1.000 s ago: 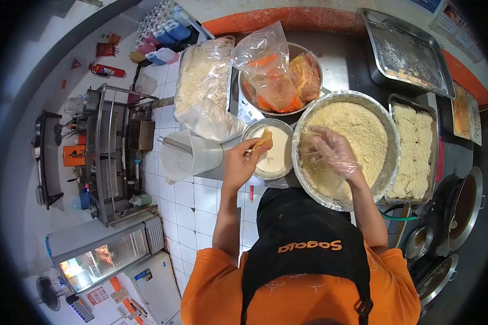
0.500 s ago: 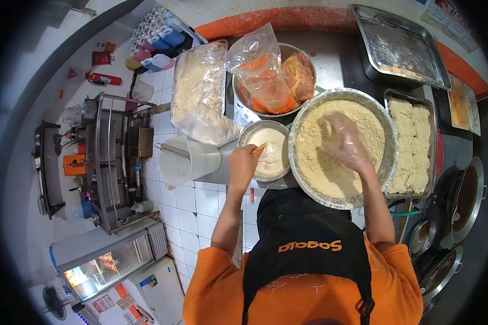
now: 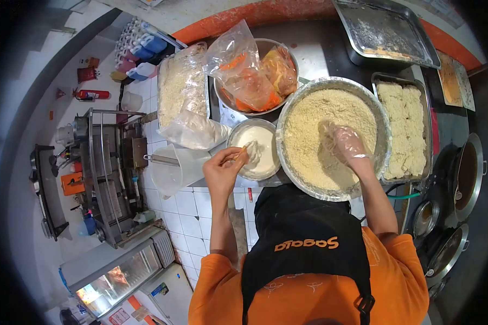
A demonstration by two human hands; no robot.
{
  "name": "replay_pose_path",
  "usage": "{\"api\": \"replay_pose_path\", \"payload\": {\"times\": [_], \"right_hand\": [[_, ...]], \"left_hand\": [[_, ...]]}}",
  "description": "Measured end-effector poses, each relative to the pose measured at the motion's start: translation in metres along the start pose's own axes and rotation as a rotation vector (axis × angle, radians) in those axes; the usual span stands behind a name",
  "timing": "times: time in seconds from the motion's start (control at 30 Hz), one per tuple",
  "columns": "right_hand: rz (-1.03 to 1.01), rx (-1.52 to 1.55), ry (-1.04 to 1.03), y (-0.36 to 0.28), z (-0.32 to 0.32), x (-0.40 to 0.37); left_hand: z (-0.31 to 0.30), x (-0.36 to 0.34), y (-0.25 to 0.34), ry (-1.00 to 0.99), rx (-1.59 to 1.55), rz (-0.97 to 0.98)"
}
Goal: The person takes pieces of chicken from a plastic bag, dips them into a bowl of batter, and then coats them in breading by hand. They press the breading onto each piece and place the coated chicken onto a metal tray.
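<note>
My left hand (image 3: 222, 169) pinches a thin wooden stick (image 3: 242, 151) bearing a batter-coated piece (image 3: 253, 154), whose inside is hidden by the coating. The piece hangs over the near left part of a small metal bowl (image 3: 268, 165) of white batter (image 3: 261, 138). In a clear plastic glove, my right hand (image 3: 348, 143) dips into pale yellow crumbs (image 3: 320, 111) in a large metal bowl (image 3: 382, 130). Its fingers curve loosely downward, apart from each other, with the tips partly hidden. I see no object in that hand besides the crumbs it touches.
A tray of crumb-coated pieces (image 3: 401, 127) stands right of the large bowl. Behind are a bowl of bagged orange food (image 3: 255, 89) and a crumb-filled tray (image 3: 181, 81). A white plastic pitcher (image 3: 181, 170) sits left; wide pans (image 3: 469, 176) are at far right.
My left hand has drawn back toward the left, lifting the stick and its coated piece out of the batter. My right hand has lowered, its fingers now reaching into the crumbs.
</note>
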State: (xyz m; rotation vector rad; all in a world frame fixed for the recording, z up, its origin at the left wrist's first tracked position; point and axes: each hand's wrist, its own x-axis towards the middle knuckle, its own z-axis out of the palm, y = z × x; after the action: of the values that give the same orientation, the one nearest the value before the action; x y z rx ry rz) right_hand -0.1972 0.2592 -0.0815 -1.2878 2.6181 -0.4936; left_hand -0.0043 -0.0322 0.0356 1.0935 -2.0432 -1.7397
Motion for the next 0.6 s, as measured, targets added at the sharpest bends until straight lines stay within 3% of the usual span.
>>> {"api": "replay_pose_path", "payload": {"times": [0.07, 0.1, 0.2, 0.27, 0.4, 0.5, 0.57, 0.6], "right_hand": [[0.17, 0.346, 0.172, -0.013, -0.025, 0.003], [0.174, 0.348, 0.17, -0.021, -0.039, 0.006], [0.248, 0.33, 0.107, -0.026, -0.052, 0.021], [0.102, 0.026, 0.049, -0.016, -0.028, 0.019], [0.129, 0.116, 0.068, -0.057, -0.039, 0.041], [0.151, -0.113, 0.059, -0.075, -0.03, 0.039], [0.272, 0.017, -0.248, -0.078, -0.039, 0.038], [0.252, 0.004, -0.206, -0.075, -0.032, 0.029]], "left_hand": [[0.001, -0.002, -0.002, 0.061, 0.058, 0.058], [0.001, -0.005, -0.003, 0.131, 0.109, 0.117], [0.005, 0.004, -0.029, 0.127, 0.147, 0.095], [0.007, 0.0, -0.02, 0.125, 0.136, 0.116], [0.003, 0.003, -0.026, 0.13, 0.161, 0.127], [0.007, 0.0, -0.015, 0.152, 0.129, 0.123], [0.013, -0.001, 0.0, 0.145, 0.115, 0.129], [0.017, -0.002, 0.01, 0.15, 0.101, 0.133]]}}
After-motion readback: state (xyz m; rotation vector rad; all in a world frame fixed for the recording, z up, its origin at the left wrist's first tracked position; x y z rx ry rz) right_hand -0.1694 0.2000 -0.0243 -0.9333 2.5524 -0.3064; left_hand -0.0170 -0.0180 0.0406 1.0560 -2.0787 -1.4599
